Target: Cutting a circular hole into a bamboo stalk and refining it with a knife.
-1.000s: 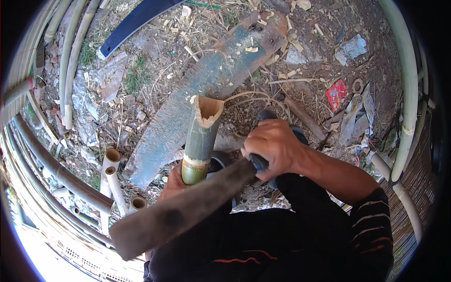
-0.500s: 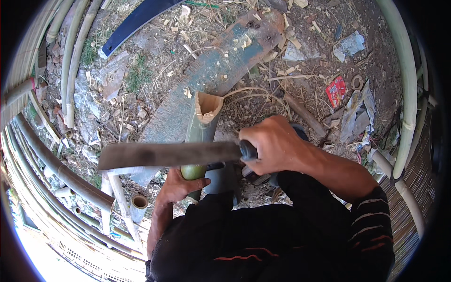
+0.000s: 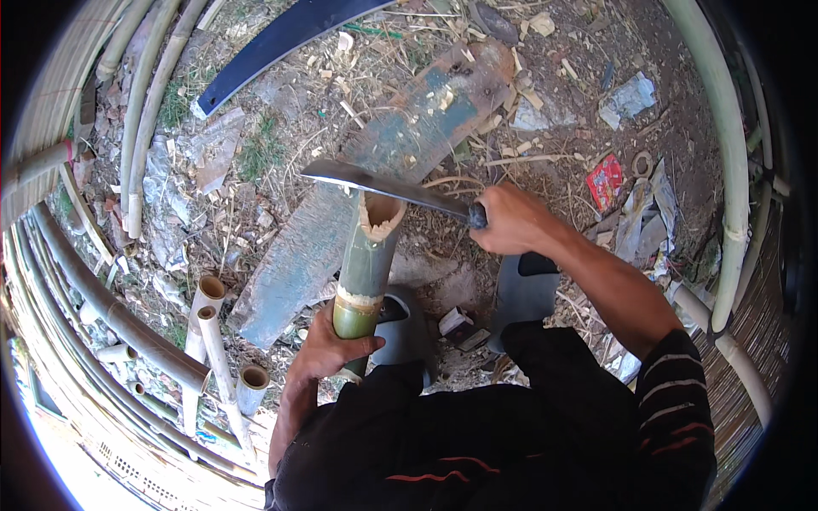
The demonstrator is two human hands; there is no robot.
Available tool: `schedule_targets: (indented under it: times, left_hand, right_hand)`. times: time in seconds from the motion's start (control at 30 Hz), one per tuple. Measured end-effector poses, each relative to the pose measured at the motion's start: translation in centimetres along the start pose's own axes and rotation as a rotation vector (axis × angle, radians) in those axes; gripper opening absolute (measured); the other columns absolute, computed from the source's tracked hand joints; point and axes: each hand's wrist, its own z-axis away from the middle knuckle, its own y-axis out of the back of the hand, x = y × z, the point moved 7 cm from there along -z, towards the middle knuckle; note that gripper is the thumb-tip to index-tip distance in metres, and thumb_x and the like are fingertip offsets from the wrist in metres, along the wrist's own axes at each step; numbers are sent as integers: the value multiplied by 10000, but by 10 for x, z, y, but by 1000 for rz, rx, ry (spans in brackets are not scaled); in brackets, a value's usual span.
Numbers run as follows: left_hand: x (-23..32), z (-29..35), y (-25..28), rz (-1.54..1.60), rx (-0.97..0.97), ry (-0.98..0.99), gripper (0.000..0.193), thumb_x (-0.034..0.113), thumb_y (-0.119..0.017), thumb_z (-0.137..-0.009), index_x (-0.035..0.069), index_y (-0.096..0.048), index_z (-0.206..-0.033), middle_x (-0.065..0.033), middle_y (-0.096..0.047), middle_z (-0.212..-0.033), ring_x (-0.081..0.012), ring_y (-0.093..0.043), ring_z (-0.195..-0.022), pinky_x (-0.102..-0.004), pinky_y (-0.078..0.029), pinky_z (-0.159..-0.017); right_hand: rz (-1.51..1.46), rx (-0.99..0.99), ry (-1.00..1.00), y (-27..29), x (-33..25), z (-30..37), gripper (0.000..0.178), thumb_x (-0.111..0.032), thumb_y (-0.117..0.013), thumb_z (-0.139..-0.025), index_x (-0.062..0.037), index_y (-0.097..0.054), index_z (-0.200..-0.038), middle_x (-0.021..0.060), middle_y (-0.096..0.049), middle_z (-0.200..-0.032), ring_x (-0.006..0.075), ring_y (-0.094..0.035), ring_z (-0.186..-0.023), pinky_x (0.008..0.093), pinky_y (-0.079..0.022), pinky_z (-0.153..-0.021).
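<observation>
My left hand (image 3: 332,347) is wrapped round the lower, green part of a bamboo section (image 3: 366,264). Its hollow top faces away from me and has a ragged, chipped rim; a rough pale ring runs round it just above my fingers. In my right hand (image 3: 511,221) is the dark handle of a machete (image 3: 392,189). The broad blade points left, lying across the far end of the bamboo at the rim. Whether the edge touches the rim, I cannot tell. Beyond the bamboo a worn plank (image 3: 298,264) with flaking blue-green paint lies on the ground.
A dark blue curved strip (image 3: 281,55) lies at the far left. Cut bamboo tubes (image 3: 253,379) stand at the left, beside long poles (image 3: 111,298). A thick bamboo pole (image 3: 724,153) curves along the right. Wood chips, plastic scraps and a red wrapper (image 3: 605,181) litter the ground.
The machete has moved away from me, from above my left hand to the bamboo's far rim, and right with its tip. My left hand keeps its hold on the bamboo.
</observation>
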Motion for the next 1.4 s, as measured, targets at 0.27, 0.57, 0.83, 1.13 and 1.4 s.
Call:
schedule_targets:
  times: [0.27, 0.57, 0.83, 1.13, 1.4]
  left_hand:
    - [9, 8, -8, 82, -77, 191, 579, 69, -892, -737, -7, -613, -1239, -46, -671, -975, -147, -655, -843, -315, -547, -765]
    - [5, 12, -7, 164, -35, 116, 485, 48, -881, -763, -7, -630, -1174, -54, -671, -972, -153, -668, -840, -308, -565, -753]
    - [5, 15, -10, 185, -83, 177, 533, 68, -889, -747, 0, -621, -1202, -54, -669, -911, -151, -664, -922, -345, -563, -792]
    - [2, 12, -12, 189, -70, 132, 463, 29, -858, -764, 13, -641, -1173, -27, -677, -914, -145, -669, -857, -311, -545, -789]
    - [4, 12, -11, 119, -26, 99, 485, 61, -892, -723, 6, -646, -1137, -38, -682, -879, -128, -656, -754, -305, -546, -694]
  right_hand:
    - [113, 574, 261, 4, -26, 36, 232, -157, -798, -804, -23, -613, -846, 159, -666, -713, 344, -684, -618, 454, -537, -585]
    - [93, 655, 616, -5, -78, 54, 201, -91, -809, -730, -51, -617, -770, 102, -651, -663, 288, -674, -569, 397, -534, -514]
    - [94, 736, 634, -2, -69, 46, 193, -110, -804, -665, -72, -636, -753, 101, -629, -629, 297, -661, -536, 408, -546, -529]
    - [200, 482, 337, -7, -57, 24, 160, -133, -765, -715, -41, -671, -807, 153, -669, -642, 340, -686, -574, 435, -554, -557]
    - [27, 641, 578, -2, -57, 38, 160, -115, -759, -687, -68, -612, -729, 131, -634, -610, 321, -661, -543, 433, -528, -528]
